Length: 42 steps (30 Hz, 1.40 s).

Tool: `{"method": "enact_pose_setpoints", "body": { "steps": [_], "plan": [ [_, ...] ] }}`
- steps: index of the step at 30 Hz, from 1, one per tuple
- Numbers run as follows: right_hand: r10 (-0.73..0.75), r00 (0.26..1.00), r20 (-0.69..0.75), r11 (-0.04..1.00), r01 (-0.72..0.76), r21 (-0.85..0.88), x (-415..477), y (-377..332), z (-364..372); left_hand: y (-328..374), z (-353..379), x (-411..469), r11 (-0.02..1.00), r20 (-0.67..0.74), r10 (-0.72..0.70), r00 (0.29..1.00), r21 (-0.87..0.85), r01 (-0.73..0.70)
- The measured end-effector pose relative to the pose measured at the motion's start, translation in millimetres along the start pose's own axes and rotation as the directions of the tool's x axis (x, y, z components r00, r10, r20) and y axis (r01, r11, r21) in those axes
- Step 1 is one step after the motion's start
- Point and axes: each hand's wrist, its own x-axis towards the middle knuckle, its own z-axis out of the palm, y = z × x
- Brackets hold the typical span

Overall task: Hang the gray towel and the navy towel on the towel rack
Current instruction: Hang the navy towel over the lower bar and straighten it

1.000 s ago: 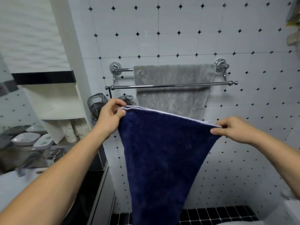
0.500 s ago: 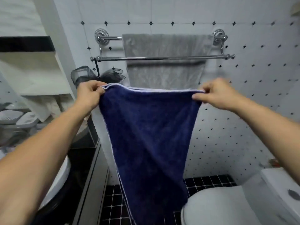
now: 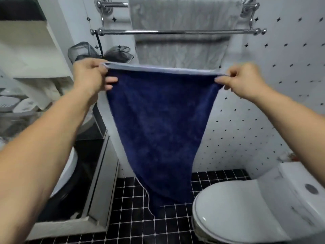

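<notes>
Navy towel (image 3: 158, 124) hanging lengthwise, top edge level between hands.

Soft, even indoor light; chrome towel rack (image 3: 177, 32) glints; motion blur throughout, wide-angle bending at the frame edges.

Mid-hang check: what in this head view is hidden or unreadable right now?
- Gray towel: lower edge hidden behind the navy towel.
- Rack: back bar covered by the gray towel, top cut by the frame edge.
- Left hand, right hand: blurred, grip detail unclear.
- Shelf items: too blurred to identify.
</notes>
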Motion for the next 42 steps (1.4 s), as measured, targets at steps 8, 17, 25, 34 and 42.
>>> {"method": "enact_pose_setpoints", "body": {
  "steps": [8, 17, 25, 34, 42],
  "plan": [
    [-0.043, 0.881, 0.471, 0.985, 0.116, -0.128, -29.2, 0.7, 1.3, -37.6, -27.1, -46.4, 0.905, 0.676, -0.151, 0.721, 0.388, -0.174],
    [-0.008, 0.974, 0.226, 0.999, -0.002, 0.045, -26.4, 3.7, 23.1, -41.4, -33.3, -31.5, 0.941, 0.295, 0.061, 0.954, 0.300, -0.153],
    [0.015, 0.982, 0.189, 0.996, -0.032, 0.088, -19.0, 14.4, 10.2, -32.7, -43.1, -21.2, 0.961, 0.245, 0.058, 0.968, 0.249, -0.121],
    [0.084, 0.979, 0.187, 0.988, -0.106, 0.109, -34.4, 12.4, 3.2, -39.3, -28.3, -19.2, 0.965, 0.252, 0.057, 0.966, 0.233, -0.118],
    [0.104, 0.982, 0.158, 0.995, -0.102, -0.021, -30.6, 16.4, 0.0, -32.7, -21.6, -17.2, 0.971, 0.300, 0.067, 0.952, 0.199, -0.131]
  ]
}}
